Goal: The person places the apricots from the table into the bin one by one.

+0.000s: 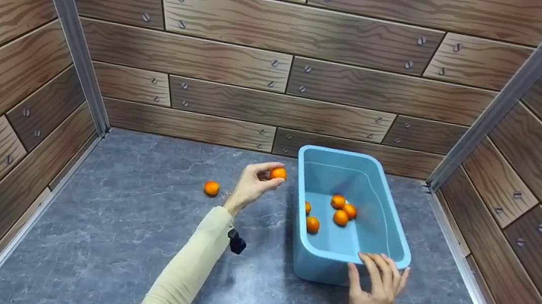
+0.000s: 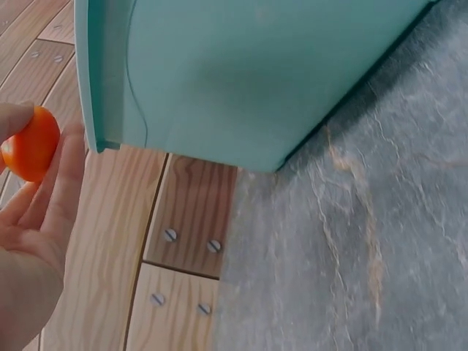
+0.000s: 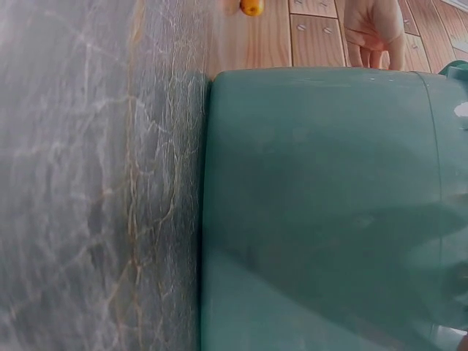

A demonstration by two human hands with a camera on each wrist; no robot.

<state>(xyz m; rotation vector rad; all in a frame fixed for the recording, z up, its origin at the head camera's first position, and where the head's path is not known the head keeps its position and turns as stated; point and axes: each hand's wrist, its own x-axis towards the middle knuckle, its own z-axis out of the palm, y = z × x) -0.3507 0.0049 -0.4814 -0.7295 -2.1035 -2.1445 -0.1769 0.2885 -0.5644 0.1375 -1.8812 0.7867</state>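
My left hand (image 1: 250, 186) pinches a tangerine (image 1: 278, 173) between thumb and fingers, just left of a blue plastic bin (image 1: 297, 247) and above the table. In the left wrist view the same tangerine (image 2: 33, 146) looks smooth and bright orange, beside the bin's rim (image 2: 88, 110). My right hand (image 1: 376, 291) grips the bin's near rim at the right corner, fingertips over the edge and thumb against the outer wall. Inside the bin lie several tangerines (image 1: 340, 217), some along its left wall. Another tangerine (image 1: 211, 188) rests on the table, left of my left hand.
The grey marbled tabletop (image 1: 123, 237) is enclosed by wood-patterned walls (image 1: 230, 60) at the back and both sides. Metal strips (image 1: 72, 37) run along the corners. A black wrist device (image 1: 237, 241) sits on my left sleeve.
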